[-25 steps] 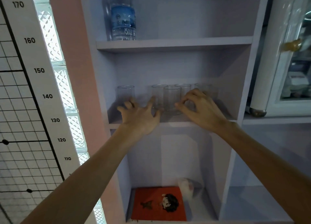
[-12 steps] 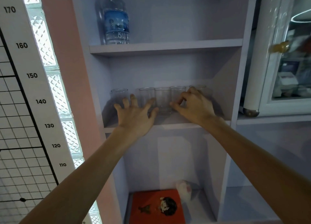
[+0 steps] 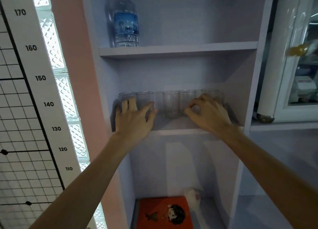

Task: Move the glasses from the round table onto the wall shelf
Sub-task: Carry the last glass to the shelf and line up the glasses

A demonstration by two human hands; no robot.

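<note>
Several clear glasses stand in a row on the middle board of the pale wall shelf (image 3: 172,125). My left hand (image 3: 134,118) lies spread against the two left glasses (image 3: 145,97), fingers straight and thumb just right of the second one. The middle glass (image 3: 171,105) stands free between my hands. My right hand (image 3: 208,113) has its thumb and fingers curled round the base of the fourth glass (image 3: 187,96). It also hides the lower part of the rightmost glass (image 3: 210,92).
A water bottle (image 3: 126,25) stands on the board above. An orange book (image 3: 163,213) and a small white object (image 3: 192,197) lie in the bottom compartment. A height chart (image 3: 34,91) hangs at the left. A glass-door cabinet (image 3: 296,65) stands at the right.
My left hand has slid left along the board and the second glass has moved with it, closer to the leftmost glass. My right hand stays by the right-hand glasses.
</note>
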